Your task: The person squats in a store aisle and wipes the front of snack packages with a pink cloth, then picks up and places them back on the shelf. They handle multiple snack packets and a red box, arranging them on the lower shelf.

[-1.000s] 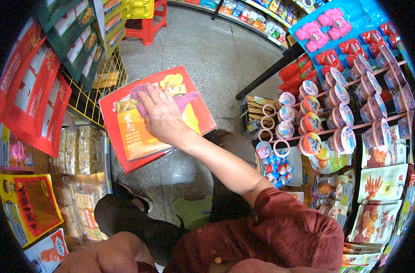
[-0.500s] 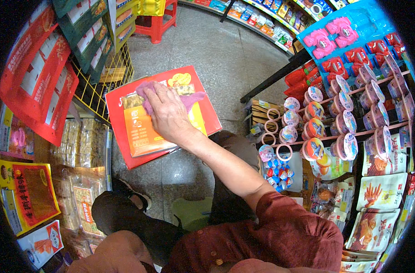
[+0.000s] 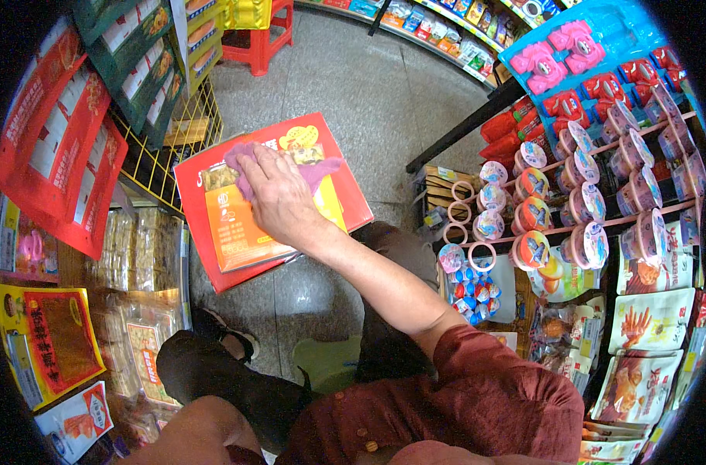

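Observation:
A flat red gift box (image 3: 213,256) with an orange panel and food pictures is tilted above the floor in front of me. My right hand (image 3: 279,203) lies palm-down on its top face and presses a purple cloth (image 3: 322,167) against it. The cloth sticks out from under the fingers on both sides. My right arm in a dark red sleeve (image 3: 492,387) reaches in from the lower right. My left hand is hidden; only a bare bit of arm (image 3: 198,434) shows at the bottom edge. What holds the box up cannot be seen.
Shelves of cup snacks (image 3: 578,209) and packets stand to the right, red and green bags (image 3: 58,155) and a yellow wire rack (image 3: 167,147) to the left. A red stool (image 3: 256,39) stands up the grey tiled aisle (image 3: 368,101). My dark-trousered leg and shoe (image 3: 221,349) are below.
My right hand has slid the purple cloth a little across the box top, first right, then back left. The box has stayed in about the same place.

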Motion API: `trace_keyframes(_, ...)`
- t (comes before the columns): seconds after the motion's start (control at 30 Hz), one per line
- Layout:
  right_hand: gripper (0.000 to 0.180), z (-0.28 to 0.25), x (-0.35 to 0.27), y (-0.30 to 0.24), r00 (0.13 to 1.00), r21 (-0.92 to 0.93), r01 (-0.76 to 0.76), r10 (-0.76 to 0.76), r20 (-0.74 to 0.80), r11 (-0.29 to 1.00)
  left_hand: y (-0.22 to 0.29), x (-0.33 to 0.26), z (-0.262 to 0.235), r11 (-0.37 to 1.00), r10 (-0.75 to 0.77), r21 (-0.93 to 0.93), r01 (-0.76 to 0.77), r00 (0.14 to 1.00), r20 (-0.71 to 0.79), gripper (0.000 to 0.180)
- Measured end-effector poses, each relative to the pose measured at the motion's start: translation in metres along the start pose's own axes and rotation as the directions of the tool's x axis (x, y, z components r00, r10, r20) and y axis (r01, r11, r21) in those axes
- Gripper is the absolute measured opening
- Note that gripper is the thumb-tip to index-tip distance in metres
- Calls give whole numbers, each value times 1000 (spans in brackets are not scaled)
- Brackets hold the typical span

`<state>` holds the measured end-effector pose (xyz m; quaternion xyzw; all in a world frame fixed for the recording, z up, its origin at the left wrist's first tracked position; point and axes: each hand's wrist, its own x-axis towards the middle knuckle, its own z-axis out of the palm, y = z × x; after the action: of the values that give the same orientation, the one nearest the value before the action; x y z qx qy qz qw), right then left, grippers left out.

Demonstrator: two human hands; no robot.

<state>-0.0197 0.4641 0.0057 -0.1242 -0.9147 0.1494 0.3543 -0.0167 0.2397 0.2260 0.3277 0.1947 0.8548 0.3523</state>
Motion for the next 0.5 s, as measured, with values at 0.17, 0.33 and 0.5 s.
trace_keyframes(0.17, 34, -4, 1, 10, 999, -19, -19, 20, 33, 1000, -29, 21, -66, 968, 137, 212, -136, 990, 9, 9)
trace_keyframes(0.33, 25, -30, -2, 39, 991, -163, -125, 132, 30, 979, -99, 39, -168, 604, 110, 782, 153, 956, -272, 38)
trace_keyframes(0.5, 35, -51, 0, 69, 793, 83, -597, 571, 212, 798, -151, 9, -244, 178, 95, 878, 444, 881, -464, 55)
